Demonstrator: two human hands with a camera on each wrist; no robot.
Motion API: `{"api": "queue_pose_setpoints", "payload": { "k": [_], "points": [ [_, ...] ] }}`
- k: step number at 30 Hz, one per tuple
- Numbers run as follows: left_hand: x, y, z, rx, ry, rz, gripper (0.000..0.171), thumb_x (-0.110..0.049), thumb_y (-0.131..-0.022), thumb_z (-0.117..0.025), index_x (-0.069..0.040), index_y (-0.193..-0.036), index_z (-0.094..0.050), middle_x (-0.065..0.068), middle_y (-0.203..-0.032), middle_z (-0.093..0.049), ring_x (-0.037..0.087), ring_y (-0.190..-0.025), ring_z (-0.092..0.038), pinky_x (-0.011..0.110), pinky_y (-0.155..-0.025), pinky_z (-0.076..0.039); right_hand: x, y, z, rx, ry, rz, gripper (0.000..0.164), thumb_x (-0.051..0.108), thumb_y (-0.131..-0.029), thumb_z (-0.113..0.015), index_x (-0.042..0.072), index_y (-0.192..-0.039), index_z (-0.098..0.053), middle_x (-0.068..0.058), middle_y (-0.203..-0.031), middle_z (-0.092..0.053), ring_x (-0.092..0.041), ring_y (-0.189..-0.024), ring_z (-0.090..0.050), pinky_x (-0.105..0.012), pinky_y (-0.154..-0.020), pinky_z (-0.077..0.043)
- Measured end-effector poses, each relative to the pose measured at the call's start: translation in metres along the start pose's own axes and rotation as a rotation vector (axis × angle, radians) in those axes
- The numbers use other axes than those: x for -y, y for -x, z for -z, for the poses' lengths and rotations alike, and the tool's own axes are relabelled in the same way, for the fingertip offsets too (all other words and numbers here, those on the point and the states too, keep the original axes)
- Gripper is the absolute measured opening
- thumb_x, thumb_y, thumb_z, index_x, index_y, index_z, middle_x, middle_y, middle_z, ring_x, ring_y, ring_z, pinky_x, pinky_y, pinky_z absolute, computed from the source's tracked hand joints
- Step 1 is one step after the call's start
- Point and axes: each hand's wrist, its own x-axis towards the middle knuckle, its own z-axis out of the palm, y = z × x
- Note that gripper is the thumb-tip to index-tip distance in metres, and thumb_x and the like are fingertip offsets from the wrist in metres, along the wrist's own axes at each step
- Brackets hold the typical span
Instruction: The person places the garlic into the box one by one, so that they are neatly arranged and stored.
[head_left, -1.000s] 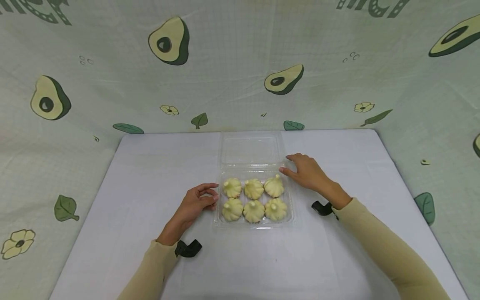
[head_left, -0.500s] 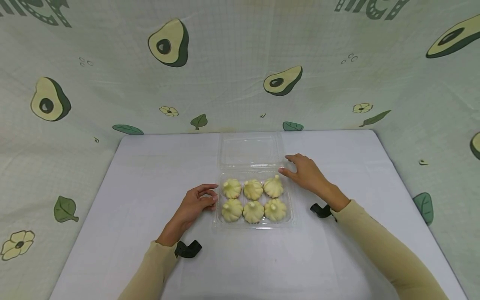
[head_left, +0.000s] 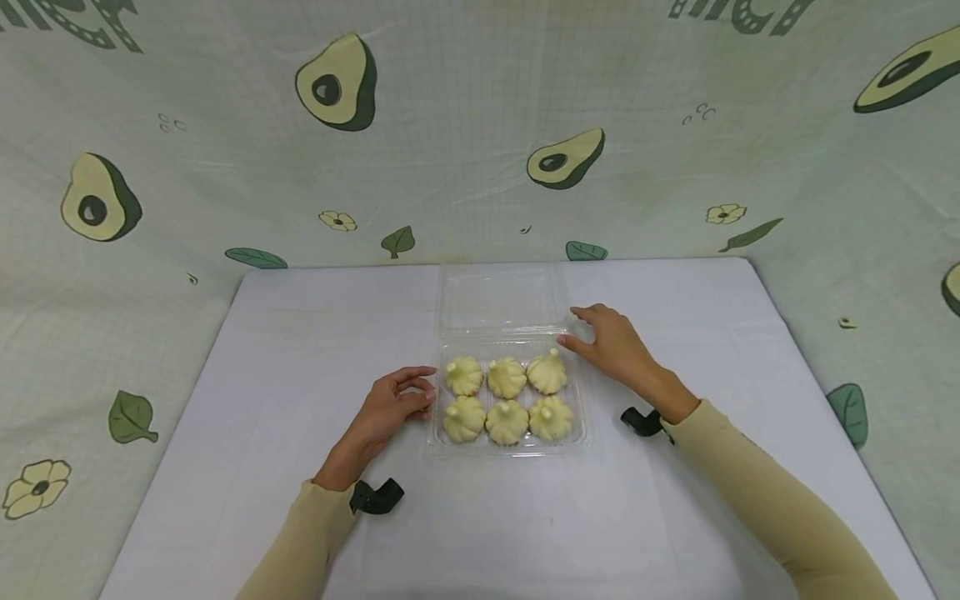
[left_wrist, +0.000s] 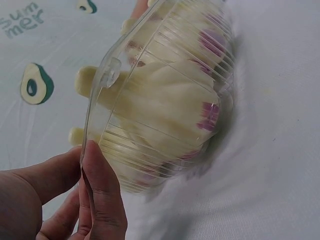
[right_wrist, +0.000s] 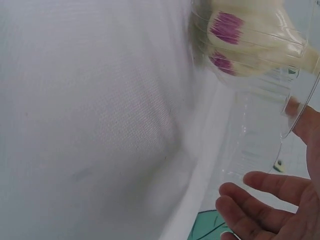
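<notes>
A clear plastic clamshell container [head_left: 487,454] sits on the table with its lid [head_left: 502,302] folded back, away from the person. Several pale garlic bulbs [head_left: 507,422] stand in two rows in the base, stems up; purple patches mark their undersides in both wrist views. At the container's left side, my left hand [head_left: 390,404] pinches the rim between thumb and fingers [left_wrist: 102,190]. Near the back right corner, by the hinge, is my right hand [head_left: 615,342]. Its thumb touches the rim, while the other fingers [right_wrist: 277,185] stretch out apart from it beside the lid.
A white cloth covers the table [head_left: 315,333]. Behind it and along both sides hangs a pale green curtain [head_left: 450,125] printed with avocados and leaves. Each wrist carries a black camera mount, one at the left wrist [head_left: 377,497] and one at the right [head_left: 642,419].
</notes>
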Motion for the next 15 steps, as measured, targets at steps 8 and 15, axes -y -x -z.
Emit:
{"api": "queue_pose_setpoints", "payload": {
  "k": [8, 15],
  "points": [
    [-0.0019, 0.0011, -0.0001, 0.003, -0.001, -0.001, 0.047, 0.001, -0.103, -0.066, 0.007, -0.148, -0.053, 0.006, -0.107, -0.062, 0.009, -0.076, -0.068, 0.024, -0.076, -0.061, -0.0007, -0.0006, -0.0014, -0.038, 0.009, 0.015, 0.067, 0.034, -0.1, -0.076, -0.011, -0.146, -0.056, -0.036, -0.138, -0.059, -0.054, -0.128, -0.057, -0.065, -0.109, -0.047],
    [-0.001, 0.0005, -0.0003, -0.003, -0.005, 0.001, 0.047, 0.001, -0.103, -0.066, 0.007, -0.147, -0.053, 0.006, -0.108, -0.062, 0.009, -0.077, -0.068, 0.024, -0.076, -0.061, 0.0, 0.001, -0.0025, -0.068, 0.007, 0.021, 0.068, 0.035, -0.099, -0.077, -0.01, -0.146, -0.057, -0.036, -0.137, -0.06, -0.054, -0.127, -0.058, -0.065, -0.108, -0.047]
  ]
}}
